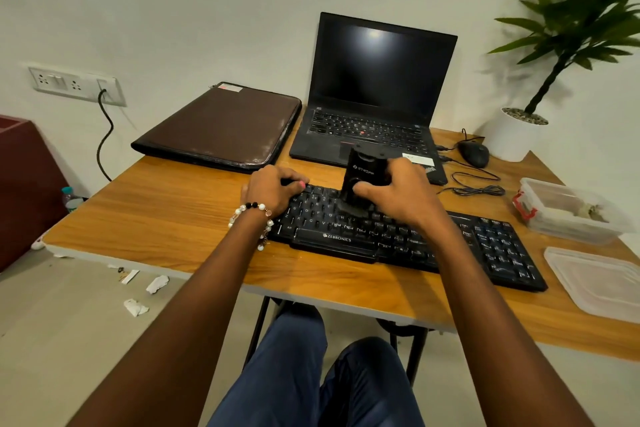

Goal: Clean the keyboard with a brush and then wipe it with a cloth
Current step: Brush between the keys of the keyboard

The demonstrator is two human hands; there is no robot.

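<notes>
right fingers: curled round a chunky black brush-headed cleaning gadget point(363, 180), thumb across its front, so the right hand point(398, 194) has a proper grip on it
left fingers: bent down over the top-left edge of the keyboard, gripping that corner; the left hand point(273, 189) wears a white and black bead bracelet point(254, 215)
brush: stands upright, its bristle end down on the middle key rows
keyboard: long black plastic Zebronics keyboard point(398, 239), lying flat and slightly slanted on the wooden table point(156, 215), near the front edge
behind it: open black laptop point(374, 94), screen dark, with a closed brown laptop sleeve point(221, 125) just beside it on the left
right side: black wired mouse point(473, 153), clear plastic box point(568, 210), its loose lid point(599, 281) nearer the front, white potted plant point(519, 135) at the far corner
cloth: can't tell where it is
</notes>
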